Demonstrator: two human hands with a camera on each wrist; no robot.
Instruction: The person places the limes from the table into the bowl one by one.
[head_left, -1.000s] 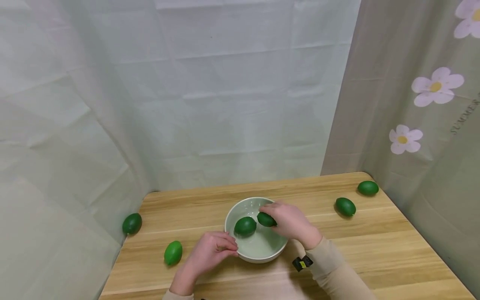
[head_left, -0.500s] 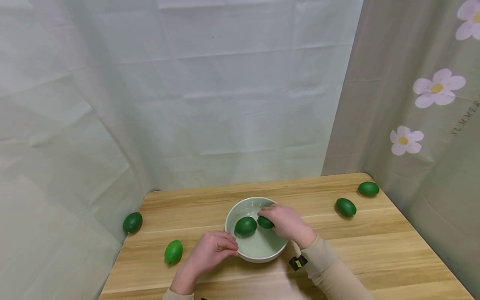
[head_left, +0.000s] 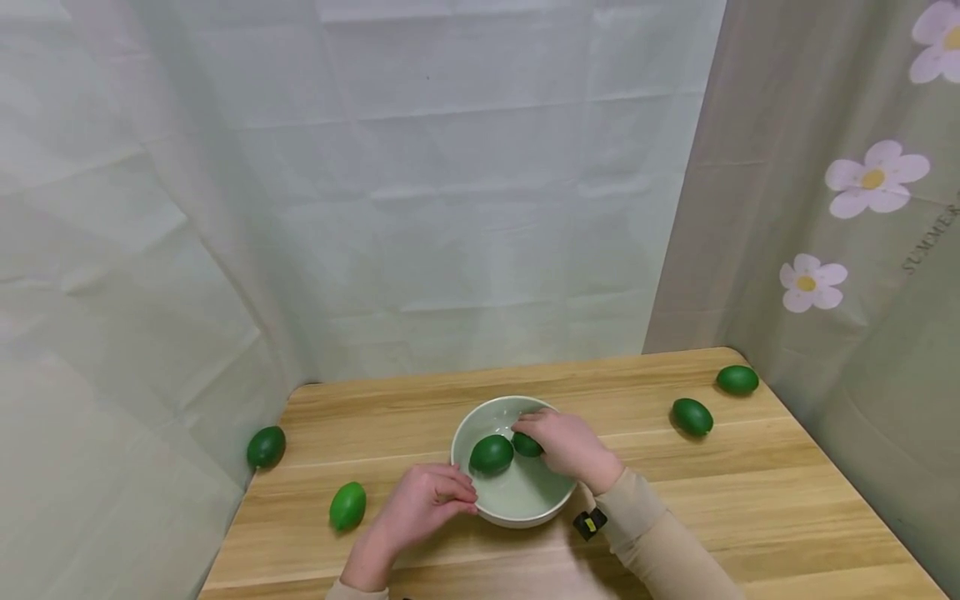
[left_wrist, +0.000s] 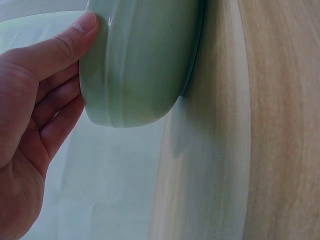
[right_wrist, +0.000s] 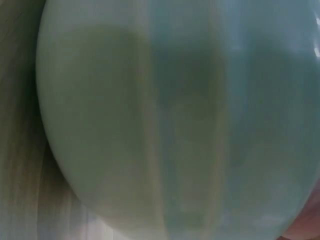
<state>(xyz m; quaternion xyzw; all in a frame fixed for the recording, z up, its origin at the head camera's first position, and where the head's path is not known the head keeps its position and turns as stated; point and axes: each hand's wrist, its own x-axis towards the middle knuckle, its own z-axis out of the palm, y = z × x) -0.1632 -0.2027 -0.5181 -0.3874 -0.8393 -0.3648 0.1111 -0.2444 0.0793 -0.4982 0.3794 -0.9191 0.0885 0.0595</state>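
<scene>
A pale green bowl (head_left: 517,518) stands on the wooden table in the head view. My left hand (head_left: 426,510) pinches its near-left rim; in the left wrist view the thumb (left_wrist: 75,37) lies on the bowl's outer wall, fingers curling over the edge. My right hand (head_left: 573,446) reaches over the right rim and holds a dark green lime (head_left: 527,445) down inside, partly hidden by the fingers. Another dark green lime (head_left: 491,455) lies in the bowl just left of it. The bowl's outer wall (right_wrist: 185,130) fills the right wrist view, with a bit of skin at the lower right corner.
Two dark limes (head_left: 692,417) (head_left: 737,380) lie at the table's back right. A dark lime (head_left: 266,447) sits at the left edge, and a brighter green lime (head_left: 348,506) lies left of my left hand. Curtains (head_left: 480,192) enclose the table behind and at both sides.
My right hand has moved slightly left and down into the bowl with its lime, bringing it close against the other one. The left hand has stayed on the rim.
</scene>
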